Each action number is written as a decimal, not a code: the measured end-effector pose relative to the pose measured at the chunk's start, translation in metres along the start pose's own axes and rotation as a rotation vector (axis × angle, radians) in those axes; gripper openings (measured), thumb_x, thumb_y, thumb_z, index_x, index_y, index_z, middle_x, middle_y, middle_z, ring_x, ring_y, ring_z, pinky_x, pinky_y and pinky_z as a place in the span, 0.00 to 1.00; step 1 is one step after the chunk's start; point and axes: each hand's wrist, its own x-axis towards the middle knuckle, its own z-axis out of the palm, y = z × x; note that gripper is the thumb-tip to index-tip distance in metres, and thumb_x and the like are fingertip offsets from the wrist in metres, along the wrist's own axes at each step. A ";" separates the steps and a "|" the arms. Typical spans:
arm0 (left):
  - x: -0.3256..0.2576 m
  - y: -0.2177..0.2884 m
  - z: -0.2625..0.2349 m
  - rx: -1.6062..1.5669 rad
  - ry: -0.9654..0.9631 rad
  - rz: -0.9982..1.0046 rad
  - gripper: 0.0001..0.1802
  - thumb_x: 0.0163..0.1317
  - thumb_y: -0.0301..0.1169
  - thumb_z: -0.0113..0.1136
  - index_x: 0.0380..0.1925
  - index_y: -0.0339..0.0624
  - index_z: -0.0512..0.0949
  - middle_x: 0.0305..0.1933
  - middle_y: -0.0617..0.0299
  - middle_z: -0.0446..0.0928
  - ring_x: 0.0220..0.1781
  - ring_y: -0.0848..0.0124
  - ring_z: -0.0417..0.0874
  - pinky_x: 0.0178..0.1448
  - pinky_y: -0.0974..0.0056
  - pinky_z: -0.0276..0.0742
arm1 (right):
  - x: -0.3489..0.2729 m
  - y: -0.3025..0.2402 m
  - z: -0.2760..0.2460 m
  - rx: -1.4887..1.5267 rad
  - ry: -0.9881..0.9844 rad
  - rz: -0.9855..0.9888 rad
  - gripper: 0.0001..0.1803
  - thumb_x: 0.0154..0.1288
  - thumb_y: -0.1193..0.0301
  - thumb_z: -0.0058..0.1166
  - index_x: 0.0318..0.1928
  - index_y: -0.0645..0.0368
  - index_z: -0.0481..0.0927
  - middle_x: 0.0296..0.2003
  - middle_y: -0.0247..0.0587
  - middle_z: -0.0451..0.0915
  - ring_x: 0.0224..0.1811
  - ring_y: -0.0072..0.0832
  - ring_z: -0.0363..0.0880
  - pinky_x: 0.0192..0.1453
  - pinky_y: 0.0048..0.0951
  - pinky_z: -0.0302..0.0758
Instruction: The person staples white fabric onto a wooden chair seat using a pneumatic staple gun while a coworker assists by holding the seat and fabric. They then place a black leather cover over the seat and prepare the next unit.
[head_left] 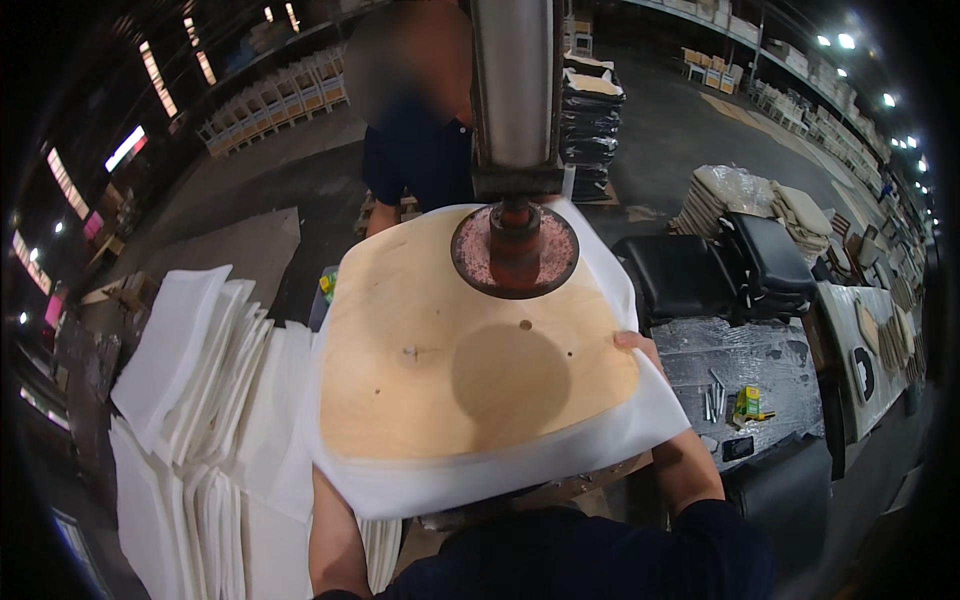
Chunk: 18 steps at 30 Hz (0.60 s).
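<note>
A plywood seat panel [400, 300] with several small holes lies over a white foam sheet [480, 480] whose edges stick out around it. My right hand [636, 345] grips the panel's right edge, fingertips on top of the wood. The left forearm [338, 540] reaches to the near left corner, where the foam hides my left hand. Over the panel's far half is a round press plate [470, 245] with a pinkish, speckled top, fixed to a thick metal column [515, 90]. A round shadow falls on the wood; whether plate and panel touch, I cannot tell.
White foam sheets [190, 370] are piled at left. Across from me stands a person in a dark shirt [415, 150]. At right, a plastic-covered table [680, 350] holds metal rods [716, 395], a green-yellow box [748, 403] and black padded seats [765, 265].
</note>
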 end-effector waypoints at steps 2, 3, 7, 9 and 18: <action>0.014 -0.005 0.023 -0.013 -0.014 -0.022 0.36 0.89 0.54 0.42 0.82 0.40 0.67 0.80 0.52 0.74 0.79 0.55 0.75 0.83 0.51 0.71 | 0.005 -0.001 -0.014 0.008 0.033 0.018 0.41 0.64 0.59 0.64 0.75 0.65 0.74 0.61 0.53 0.87 0.57 0.42 0.90 0.66 0.39 0.85; 0.018 -0.005 0.030 -0.017 -0.014 -0.030 0.36 0.89 0.54 0.41 0.82 0.40 0.67 0.80 0.52 0.74 0.80 0.55 0.75 0.83 0.51 0.71 | 0.007 -0.004 -0.016 -0.006 0.041 0.027 0.42 0.64 0.59 0.64 0.75 0.65 0.74 0.62 0.53 0.87 0.57 0.42 0.90 0.66 0.38 0.85; 0.026 -0.012 0.042 -0.029 0.000 -0.048 0.36 0.89 0.54 0.41 0.82 0.40 0.67 0.81 0.52 0.74 0.80 0.55 0.75 0.83 0.51 0.71 | 0.014 -0.011 -0.016 -0.018 0.028 0.016 0.41 0.65 0.59 0.64 0.75 0.66 0.74 0.63 0.55 0.86 0.58 0.43 0.90 0.68 0.41 0.85; 0.024 -0.017 0.038 -0.031 0.023 -0.062 0.36 0.89 0.54 0.41 0.82 0.40 0.67 0.81 0.51 0.74 0.80 0.55 0.75 0.83 0.51 0.71 | 0.017 -0.016 -0.018 0.008 0.034 0.121 0.41 0.66 0.60 0.64 0.76 0.66 0.74 0.64 0.56 0.86 0.60 0.44 0.90 0.69 0.43 0.85; -0.009 -0.058 0.048 -0.144 0.050 -0.247 0.36 0.90 0.54 0.39 0.82 0.39 0.67 0.81 0.51 0.74 0.80 0.55 0.74 0.83 0.51 0.71 | 0.016 -0.035 -0.075 -0.139 0.100 0.248 0.39 0.77 0.55 0.66 0.78 0.65 0.71 0.67 0.55 0.83 0.65 0.44 0.87 0.74 0.46 0.82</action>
